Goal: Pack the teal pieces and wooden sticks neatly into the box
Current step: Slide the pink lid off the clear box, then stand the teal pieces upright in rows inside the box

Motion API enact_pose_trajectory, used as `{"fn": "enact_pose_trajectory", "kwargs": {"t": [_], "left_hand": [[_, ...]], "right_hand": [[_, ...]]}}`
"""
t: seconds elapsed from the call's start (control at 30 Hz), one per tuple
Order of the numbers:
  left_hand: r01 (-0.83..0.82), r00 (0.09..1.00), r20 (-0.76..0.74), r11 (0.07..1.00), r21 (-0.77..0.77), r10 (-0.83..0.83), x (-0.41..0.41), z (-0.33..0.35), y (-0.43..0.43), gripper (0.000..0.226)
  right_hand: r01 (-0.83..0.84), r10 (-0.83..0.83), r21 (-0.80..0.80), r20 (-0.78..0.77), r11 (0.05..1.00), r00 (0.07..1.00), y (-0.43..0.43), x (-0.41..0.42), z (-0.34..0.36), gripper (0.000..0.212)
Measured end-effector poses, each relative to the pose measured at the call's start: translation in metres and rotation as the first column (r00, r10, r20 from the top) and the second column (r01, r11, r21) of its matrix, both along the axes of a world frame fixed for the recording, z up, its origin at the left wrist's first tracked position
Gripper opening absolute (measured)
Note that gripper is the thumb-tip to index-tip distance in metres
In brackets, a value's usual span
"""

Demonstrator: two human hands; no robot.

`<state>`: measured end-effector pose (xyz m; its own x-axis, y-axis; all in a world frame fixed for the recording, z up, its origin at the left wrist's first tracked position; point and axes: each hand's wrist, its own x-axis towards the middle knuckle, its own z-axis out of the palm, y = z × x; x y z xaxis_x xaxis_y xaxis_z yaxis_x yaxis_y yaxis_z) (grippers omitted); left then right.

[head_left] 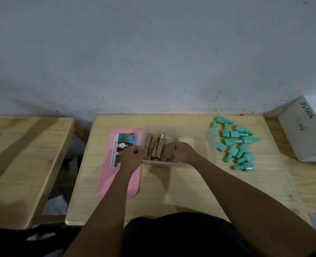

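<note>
A clear plastic box [210,145] stands in the middle of the wooden table. Several wooden sticks [157,146] lean together in its left half. My left hand [132,156] rests at the box's left wall, fingers curled against its rim. Inside the box, my right hand [183,152] presses its fingers against the right side of the stick bundle. Several teal bottle-shaped pieces [236,142] lie scattered on the table to the right of the box. The right half of the box holds nothing that I can see.
A pink lid [107,175] with a printed label lies flat just left of the box. A grey cardboard carton [302,130] marked JS006 sits at the far right. A second wooden table [23,164] stands to the left across a gap. A grey wall rises behind.
</note>
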<state>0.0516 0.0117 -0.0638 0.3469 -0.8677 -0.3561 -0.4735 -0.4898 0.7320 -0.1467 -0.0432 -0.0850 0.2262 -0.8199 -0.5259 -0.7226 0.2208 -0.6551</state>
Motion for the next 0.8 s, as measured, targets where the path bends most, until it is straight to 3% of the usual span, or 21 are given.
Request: {"fn": "enact_pose_trajectory", "kwargs": {"t": [0.17,0.27,0.37,0.43,0.5,0.63,0.73,0.8], "left_hand": [[-0.044,0.998,-0.045,0.999,0.011,0.044,0.001,-0.006,0.0,0.034],[-0.055,0.998,-0.038,0.998,0.01,0.056,-0.001,-0.009,-0.001,0.035],[-0.109,0.994,0.021,0.992,-0.059,0.111,-0.01,-0.01,-0.005,0.04],[-0.122,0.968,0.189,0.97,-0.211,0.163,-0.026,-0.005,-0.008,0.041],[-0.02,0.94,0.312,0.935,-0.354,0.139,-0.048,0.005,-0.012,0.034],[0.345,0.933,0.26,0.823,-0.451,-0.249,-0.11,0.021,-0.023,0.022],[0.639,0.767,0.262,0.658,-0.398,-0.586,-0.163,0.026,-0.023,0.019],[0.752,0.649,0.244,0.561,-0.345,-0.72,-0.193,0.025,-0.024,0.02]], "right_hand": [[-0.081,0.083,-0.031,0.069,0.996,0.994,0.009,-0.001,0.01,0.029],[-0.048,0.049,-0.099,0.011,0.994,0.999,0.017,-0.02,0.018,0.041],[0.092,-0.108,-0.318,-0.035,0.944,0.994,0.028,-0.051,0.023,0.035],[0.22,-0.246,-0.449,0.001,0.866,0.969,0.039,-0.075,0.027,0.028],[0.336,-0.379,-0.52,0.025,0.785,0.925,0.05,-0.099,0.031,0.026],[0.534,-0.615,-0.491,-0.003,0.688,0.789,0.069,-0.143,0.025,0.026],[0.584,-0.666,-0.438,-0.044,0.683,0.745,0.078,-0.175,0.012,0.026],[0.583,-0.664,-0.403,-0.088,0.705,0.742,0.085,-0.193,0.003,0.027]]}}
